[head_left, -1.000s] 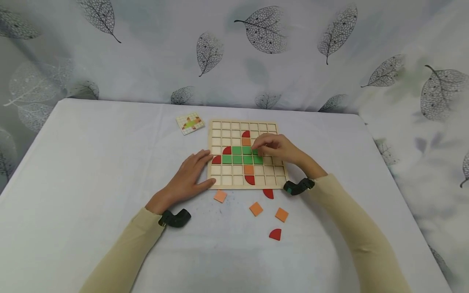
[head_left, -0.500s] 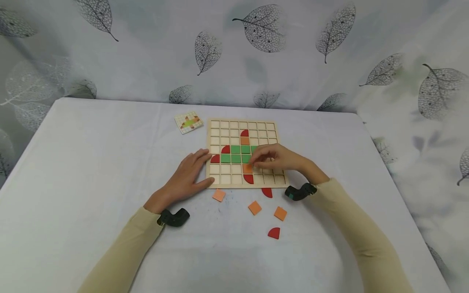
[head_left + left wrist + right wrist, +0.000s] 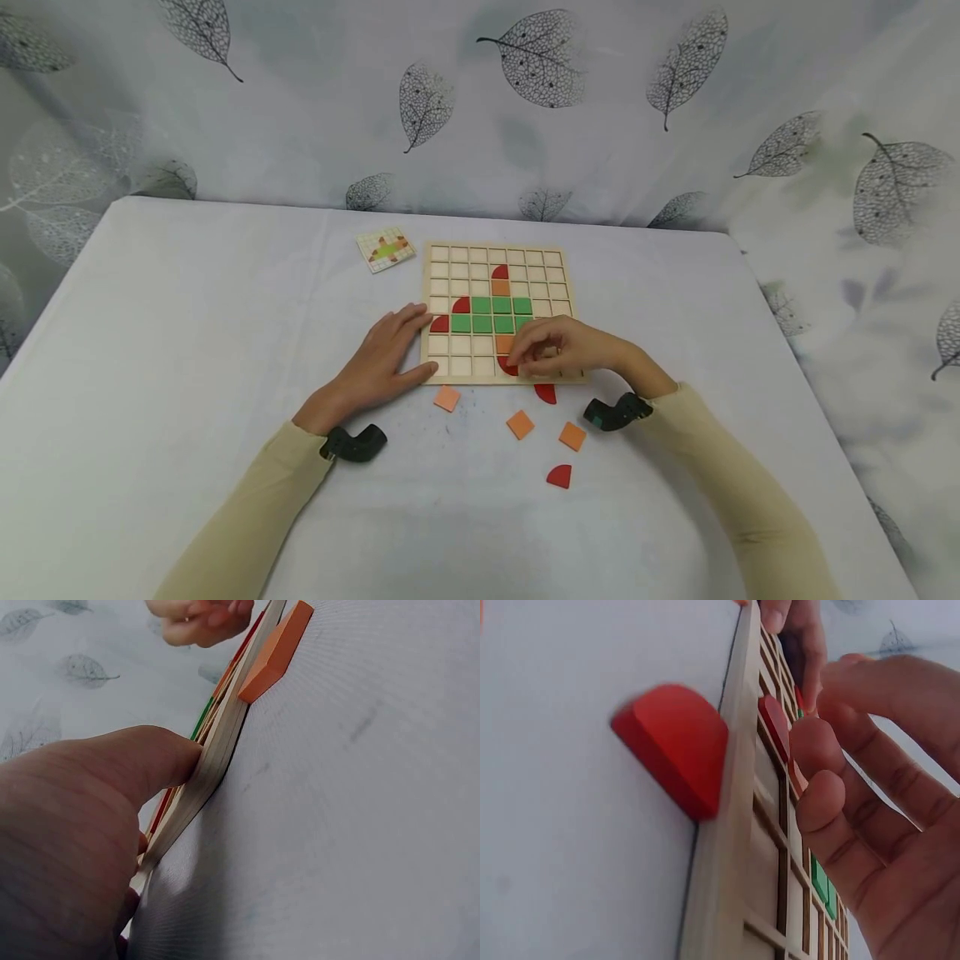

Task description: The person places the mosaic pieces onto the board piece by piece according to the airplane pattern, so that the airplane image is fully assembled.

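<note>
A wooden grid board point(image 3: 461, 343) lies on the table, with green square tiles point(image 3: 482, 323) in two rows. Orange square tiles point(image 3: 500, 287) and red quarter-round tiles point(image 3: 440, 323) also sit in its cells. My left hand point(image 3: 378, 367) rests at the board's left edge, fingers extended and thumb point(image 3: 161, 757) on the near corner. Over the near right part, my right hand point(image 3: 570, 346) hovers with loosely bent fingers and nothing visible between them. Its fingertips are close to a red quarter-round tile point(image 3: 775, 724) in the near row. Some right-hand cells are hidden beneath it.
Loose orange squares point(image 3: 521, 425) and two loose red quarter-rounds point(image 3: 559, 476) lie before the board. One red piece point(image 3: 676, 746) is right by the near edge. A small pattern card point(image 3: 386, 249) lies at the back left. A leaf-print cloth point(image 3: 480, 167) hangs behind the table.
My right hand has moved toward me over the board, from the green rows to the near rows, uncovering the upper green row's right end. My left hand has stayed in place.
</note>
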The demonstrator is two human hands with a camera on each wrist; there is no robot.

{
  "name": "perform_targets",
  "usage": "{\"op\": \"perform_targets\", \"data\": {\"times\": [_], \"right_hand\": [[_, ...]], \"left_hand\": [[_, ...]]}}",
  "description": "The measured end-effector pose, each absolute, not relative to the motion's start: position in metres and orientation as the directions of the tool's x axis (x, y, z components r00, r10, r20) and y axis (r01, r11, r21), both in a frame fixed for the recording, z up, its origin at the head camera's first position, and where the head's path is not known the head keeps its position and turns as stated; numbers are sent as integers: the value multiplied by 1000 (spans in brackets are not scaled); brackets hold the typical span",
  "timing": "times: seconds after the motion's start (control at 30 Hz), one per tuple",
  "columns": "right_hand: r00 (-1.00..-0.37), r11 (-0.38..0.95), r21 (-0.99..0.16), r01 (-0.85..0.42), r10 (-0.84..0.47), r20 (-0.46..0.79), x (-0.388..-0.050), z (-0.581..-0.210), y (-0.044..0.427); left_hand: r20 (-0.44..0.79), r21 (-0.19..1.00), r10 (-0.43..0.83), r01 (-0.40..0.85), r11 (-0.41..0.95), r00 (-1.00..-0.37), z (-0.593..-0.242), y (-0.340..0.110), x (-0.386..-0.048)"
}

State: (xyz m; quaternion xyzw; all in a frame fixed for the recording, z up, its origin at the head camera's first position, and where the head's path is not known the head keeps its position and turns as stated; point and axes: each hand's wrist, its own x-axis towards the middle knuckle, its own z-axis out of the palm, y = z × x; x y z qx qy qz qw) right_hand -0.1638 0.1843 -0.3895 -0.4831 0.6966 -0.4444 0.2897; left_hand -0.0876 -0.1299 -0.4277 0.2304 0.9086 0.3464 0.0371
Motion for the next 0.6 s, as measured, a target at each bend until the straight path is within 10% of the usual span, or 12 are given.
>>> {"op": "perform_targets", "data": {"times": [0.6], "right_hand": [[-298,168,-846,-506,-954,-11,-140,-386,182]], "left_hand": [[89,641,444,393,660,-891,-426,-129,-87]]}}
